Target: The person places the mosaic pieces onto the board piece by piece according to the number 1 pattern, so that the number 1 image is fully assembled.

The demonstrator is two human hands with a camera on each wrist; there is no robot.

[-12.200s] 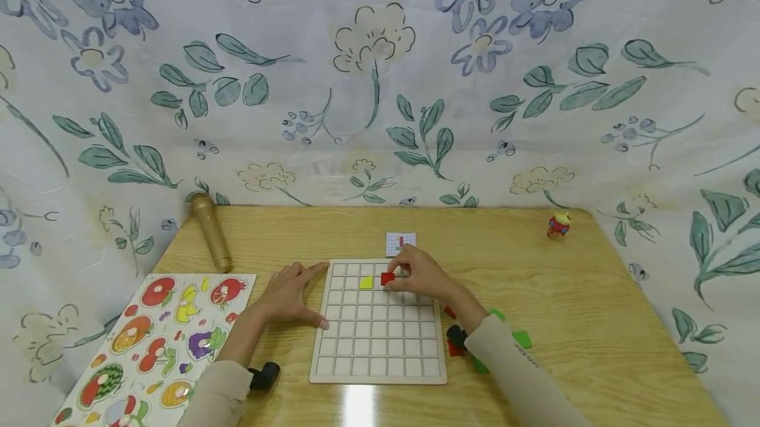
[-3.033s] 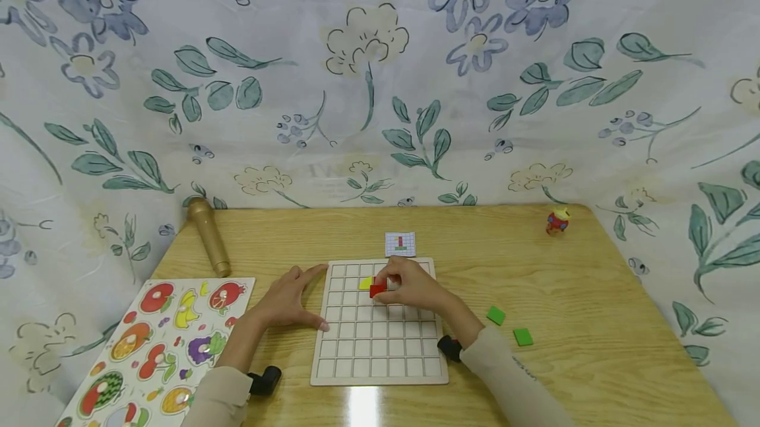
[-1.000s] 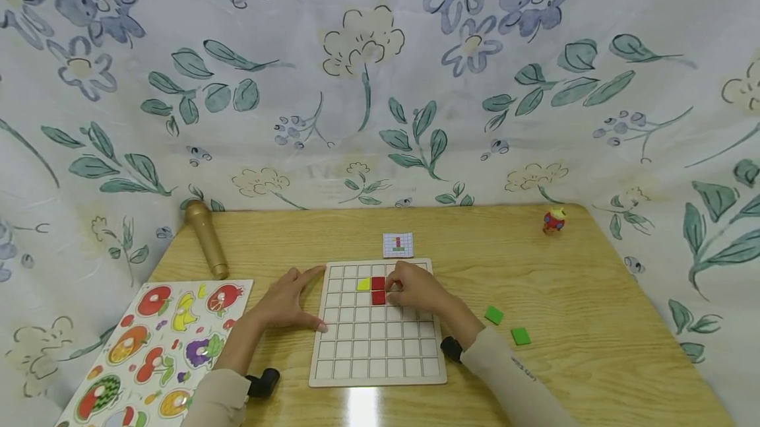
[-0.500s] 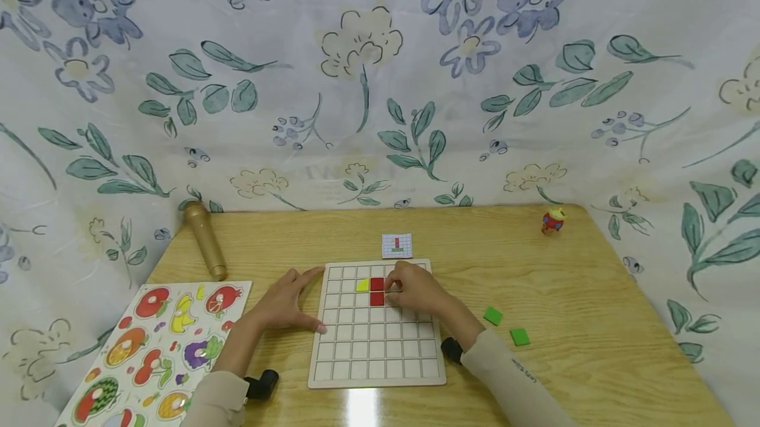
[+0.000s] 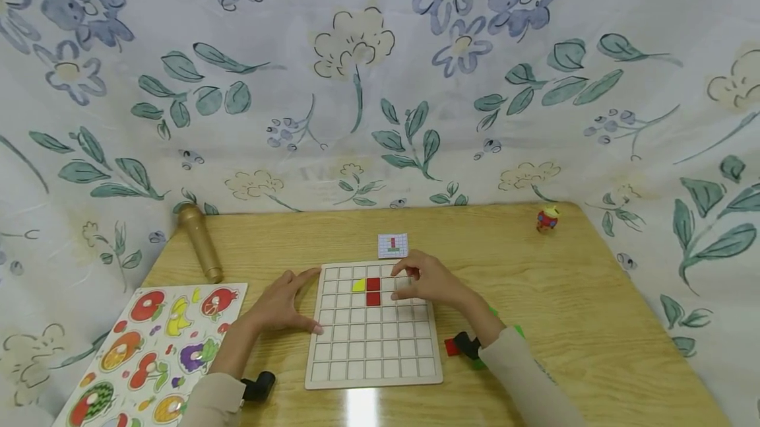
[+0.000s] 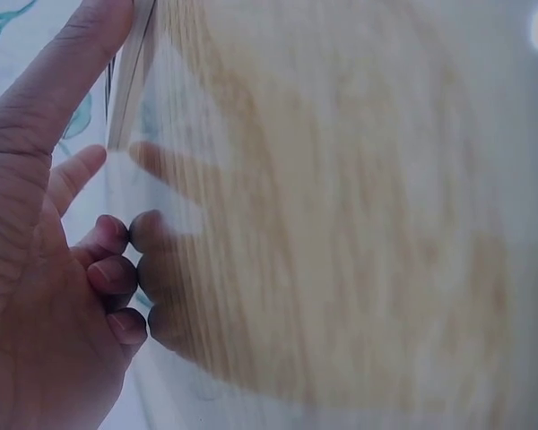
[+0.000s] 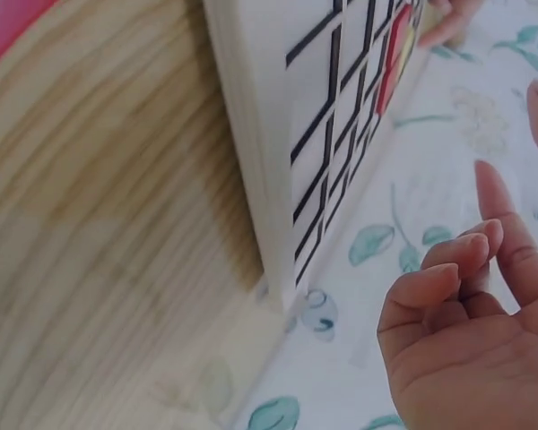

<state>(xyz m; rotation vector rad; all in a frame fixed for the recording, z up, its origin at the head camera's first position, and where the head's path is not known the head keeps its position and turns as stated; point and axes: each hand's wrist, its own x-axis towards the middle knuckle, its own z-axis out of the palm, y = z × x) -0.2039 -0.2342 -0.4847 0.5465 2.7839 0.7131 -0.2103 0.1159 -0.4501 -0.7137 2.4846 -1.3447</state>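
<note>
A pale gridded board (image 5: 374, 351) lies on the table. Near its top, a yellow quarter-round-looking tile (image 5: 359, 286) sits left of an upper red square tile (image 5: 373, 284); a lower red square tile (image 5: 373, 299) adjoins it below. My left hand (image 5: 279, 303) touches the board's left edge with a stretched thumb and forefinger; the left wrist view shows its other fingers bent. Over the board's upper right hovers my right hand (image 5: 436, 282), thumb and forefinger apart, nothing between them. In the right wrist view, that hand (image 7: 475, 331) is clear of the board.
A small pattern card (image 5: 393, 246) lies behind the board. Beside my right wrist are a loose red tile (image 5: 452, 347) and partly hidden green tiles. A fruit puzzle (image 5: 160, 348) and a gold-brown cylinder (image 5: 200, 242) lie left; a small toy figure (image 5: 547, 218) stands back right.
Two red tiles have been set on the board since the oldest frame. Over the last half second my right hand has drawn right and its thumb and forefinger have spread. The left hand stays put.
</note>
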